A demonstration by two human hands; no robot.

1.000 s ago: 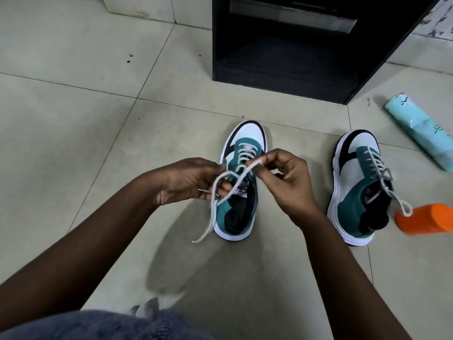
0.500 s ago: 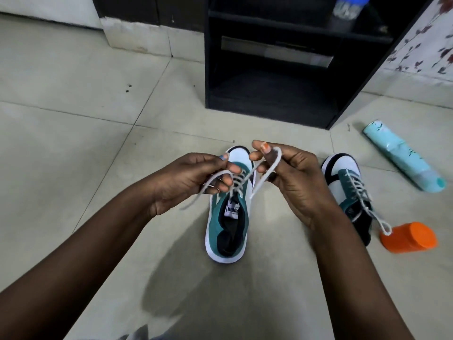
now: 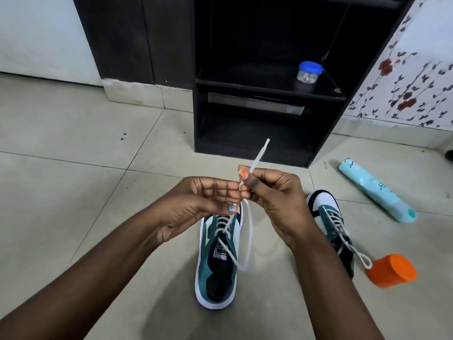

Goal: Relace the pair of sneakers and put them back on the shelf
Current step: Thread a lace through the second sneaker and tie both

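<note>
Head view: I see my right hand (image 3: pixel 272 195) pinching the white lace (image 3: pixel 258 155), its tip pointing up toward the black shelf (image 3: pixel 255 133), while my left hand (image 3: pixel 203 202) curls round the lace beside it. Both hover over the green sneaker (image 3: pixel 218 261) on the floor; the other sneaker (image 3: pixel 328 217) stands just right.

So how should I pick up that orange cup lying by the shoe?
The orange cup lies tipped on its side on the floor, so come down from above and pinch across its round middle. Mind the other sneaker's lace loop at its rim; I can't tell if they touch.
</note>
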